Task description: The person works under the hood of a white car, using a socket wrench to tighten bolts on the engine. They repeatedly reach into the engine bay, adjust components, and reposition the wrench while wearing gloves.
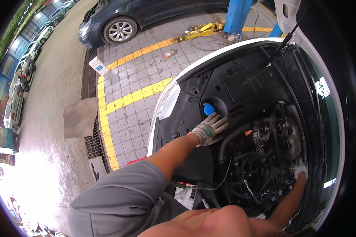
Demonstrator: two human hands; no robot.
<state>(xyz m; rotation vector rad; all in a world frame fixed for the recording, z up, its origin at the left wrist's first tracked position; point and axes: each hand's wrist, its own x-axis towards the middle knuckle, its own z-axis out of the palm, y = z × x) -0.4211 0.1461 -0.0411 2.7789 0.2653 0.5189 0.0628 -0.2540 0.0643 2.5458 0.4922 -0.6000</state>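
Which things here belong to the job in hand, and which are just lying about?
Apparently in the job:
left hand, spread over the black cover near the blue cap
right hand, down beside the engine
metal tool among engine parts

Just lying about:
white box on the ground
brown sheet partly over the grate

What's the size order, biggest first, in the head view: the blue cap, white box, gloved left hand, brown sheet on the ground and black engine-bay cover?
1. Black engine-bay cover
2. Brown sheet
3. Gloved left hand
4. White box
5. Blue cap
Distances differ, so true sizes may not follow this.
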